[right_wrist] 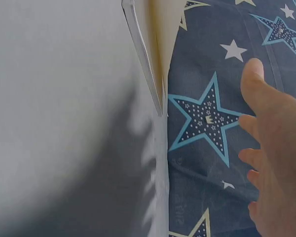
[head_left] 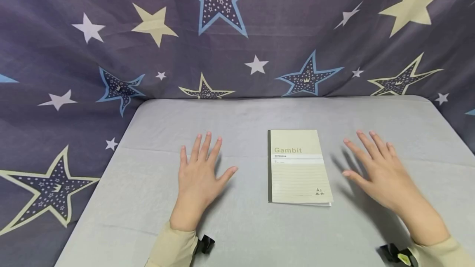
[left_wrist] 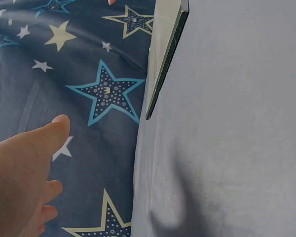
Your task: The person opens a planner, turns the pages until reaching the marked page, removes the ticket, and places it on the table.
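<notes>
Notebook (head_left: 298, 168) lies between left hand (head_left: 200, 176) and right hand (head_left: 378, 172) — untouched.

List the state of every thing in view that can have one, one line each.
notebook: closed, lying flat on the table, front cover up, untouched.
left hand: open, fingers spread, palm down over the table, left of the notebook, holding nothing.
right hand: open, fingers spread, right of the notebook, holding nothing.
table: covered with a grey cloth.
star-patterned cloth: hung behind and beside the table, creased.
</notes>
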Demonstrator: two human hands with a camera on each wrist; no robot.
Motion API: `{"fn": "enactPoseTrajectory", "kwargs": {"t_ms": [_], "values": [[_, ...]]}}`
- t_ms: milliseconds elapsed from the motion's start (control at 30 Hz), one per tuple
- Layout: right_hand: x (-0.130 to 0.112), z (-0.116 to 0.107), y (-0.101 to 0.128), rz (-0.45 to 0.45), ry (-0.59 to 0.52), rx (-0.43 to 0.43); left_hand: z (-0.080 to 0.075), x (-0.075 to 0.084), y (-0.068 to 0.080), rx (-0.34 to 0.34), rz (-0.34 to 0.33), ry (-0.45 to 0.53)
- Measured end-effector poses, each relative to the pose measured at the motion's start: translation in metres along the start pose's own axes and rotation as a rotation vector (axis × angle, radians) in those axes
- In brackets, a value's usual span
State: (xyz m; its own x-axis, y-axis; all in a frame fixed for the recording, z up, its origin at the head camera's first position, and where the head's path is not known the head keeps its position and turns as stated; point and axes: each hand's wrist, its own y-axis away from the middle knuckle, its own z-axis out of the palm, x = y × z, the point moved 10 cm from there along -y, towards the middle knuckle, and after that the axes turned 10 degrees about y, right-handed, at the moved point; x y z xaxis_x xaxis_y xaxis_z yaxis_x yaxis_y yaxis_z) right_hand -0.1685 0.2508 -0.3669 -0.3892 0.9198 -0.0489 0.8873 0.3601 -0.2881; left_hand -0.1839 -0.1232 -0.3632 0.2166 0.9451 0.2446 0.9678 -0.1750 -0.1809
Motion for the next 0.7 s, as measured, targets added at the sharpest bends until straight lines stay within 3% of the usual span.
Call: {"fn": "enactPoseTrajectory", "kwargs": {"t_ms": [400, 700], "values": [[-0.036, 0.007, -0.001, -0.089, -0.041, -0.047, 0.005, 0.005, -0.001, -0.014, 0.04, 0.019], [-0.047, 0.02, 0.002, -0.104, -0.227, -0.142, 0.007, 0.007, 0.0, -0.035, 0.046, 0.029]]}}
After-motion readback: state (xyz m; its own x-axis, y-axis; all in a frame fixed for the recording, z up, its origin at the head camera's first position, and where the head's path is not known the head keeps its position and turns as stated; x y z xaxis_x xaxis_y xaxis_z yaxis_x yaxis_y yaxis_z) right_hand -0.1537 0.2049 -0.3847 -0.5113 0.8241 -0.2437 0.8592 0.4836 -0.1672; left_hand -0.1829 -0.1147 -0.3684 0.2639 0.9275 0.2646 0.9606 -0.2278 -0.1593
